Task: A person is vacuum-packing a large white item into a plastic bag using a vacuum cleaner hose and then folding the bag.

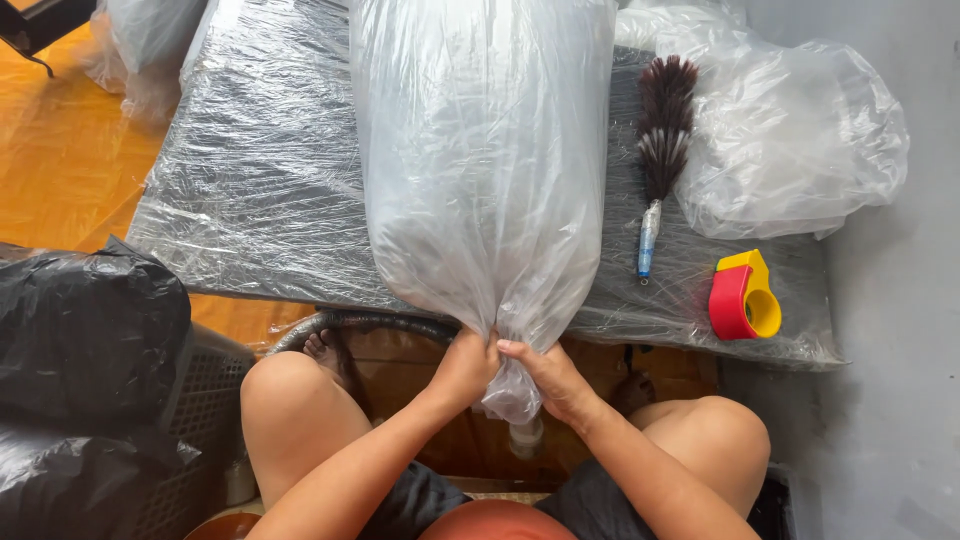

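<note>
The bag (pixel 485 160) lay along the middle of the table (pixel 250 200), filled and round, and its gathered neck hung over the near edge, between the person's knees. The left hand (pixel 465 368) was closed around the neck from the left side, and the right hand (pixel 550 380) pinched the same neck from the right, thumb on top. Both hands pressed the thin plastic together just under the full part. The tail of the neck pointed down, below the hands.

In my judgement the plastic was thin and already stretched, so a hard pull or twist could tear it just at the neck. If one hand let go, the gathers could open and the filling could come out. The bag was also heavy at the near end; it could slide off the edge into the lap.

A brush (pixel 660 140) lay just beside the bag on the right, and a red and yellow tape holder (pixel 745 297) near the table corner. If the bag rolled right, it could push them off. A black bag (pixel 90 330) stood at the left.
</note>
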